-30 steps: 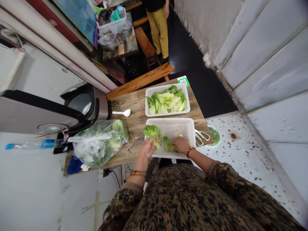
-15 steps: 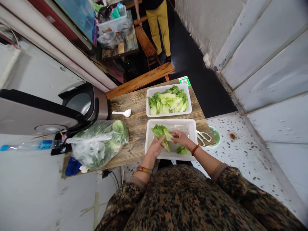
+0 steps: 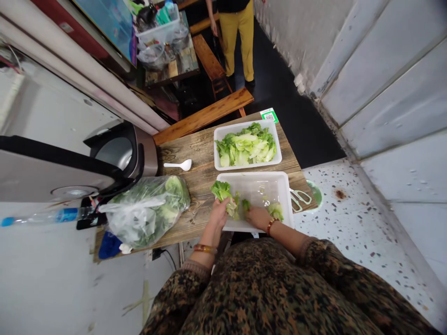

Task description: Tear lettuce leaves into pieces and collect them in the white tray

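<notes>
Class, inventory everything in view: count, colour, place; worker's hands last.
Near table: 1, brown, centre
Near tub: 1, white, nearer worker
Far tub: 1, white, beyond near tub
Lettuce: several pieces, green, both tubs
Spoon: 1, white, left of tubs
Bag: 1, clear, greens inside, table's left
Scissors: 1, white handles, right of near tub
QR card: 1, green-white, far right corner
Round thing: 1, green, beyond scissors
Appliance: 1, grey-black, left
Bottle: 1, clear-blue, far left
Cloth: 1, blue, near left corner
Benches: at least 2, brown, beyond table
Far table: 1, multicoloured, background
Crate: 1, clear, on far table
Person: 1, yellow trousers, background
Left hand: 1, bare, holding lettuce
Right hand: 1, bare, in near tub
</notes>
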Motion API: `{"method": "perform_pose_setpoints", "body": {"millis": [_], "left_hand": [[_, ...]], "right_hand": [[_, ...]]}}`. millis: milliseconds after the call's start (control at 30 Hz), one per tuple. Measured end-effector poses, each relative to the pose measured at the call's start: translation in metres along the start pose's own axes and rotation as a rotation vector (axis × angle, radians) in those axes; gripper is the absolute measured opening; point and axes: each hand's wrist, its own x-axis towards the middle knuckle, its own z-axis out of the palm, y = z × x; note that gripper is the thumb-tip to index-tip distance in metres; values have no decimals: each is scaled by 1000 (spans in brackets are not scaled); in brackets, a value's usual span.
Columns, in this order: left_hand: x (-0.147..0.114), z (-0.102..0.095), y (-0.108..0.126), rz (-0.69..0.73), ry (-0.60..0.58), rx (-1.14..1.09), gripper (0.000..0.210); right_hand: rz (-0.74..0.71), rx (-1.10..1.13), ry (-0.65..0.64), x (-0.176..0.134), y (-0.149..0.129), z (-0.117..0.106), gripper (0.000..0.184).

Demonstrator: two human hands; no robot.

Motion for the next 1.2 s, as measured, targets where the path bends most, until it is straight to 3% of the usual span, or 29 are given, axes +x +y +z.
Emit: {"method": "perform_pose_setpoints", "body": {"millis": [167,267,367,467,533,600,700,833,933,1067,1200], "left_hand": [[1,-4,-1,-10,-37,-18,43],[2,-3,1,-78,-104,-41,41],[1,3,5,-166,-199,-44,41],[1,12,10,-169,-274,-58,40],[4,14,15,-107,-250,-51,41],[7,12,20,-38,-189,-20,43],[10,3,27,3,-115,42,47],[11,-5,33,1,-97,111,57],[14,-7,35,3,-111,136,58],[20,-9,35,-37,-98,126,46],[24,-11,33,-71,-72,100,41]], "right_hand": [[65,155,180,6,12,-2,21],[124,494,370,10,23,-15,16],[76,776,490,17,17,-26,17],[-44,920,452,27,3,-32,20],[-110,965,392,34,-1,-33,20],[-80,897,389,38,2,-33,19],[13,557,392,42,8,-29,26],[-113,97,228,51,-4,-19,34],[-140,-87,185,56,-14,-12,31],[-63,-98,210,50,4,-14,24],[52,204,327,37,34,-21,17]]}}
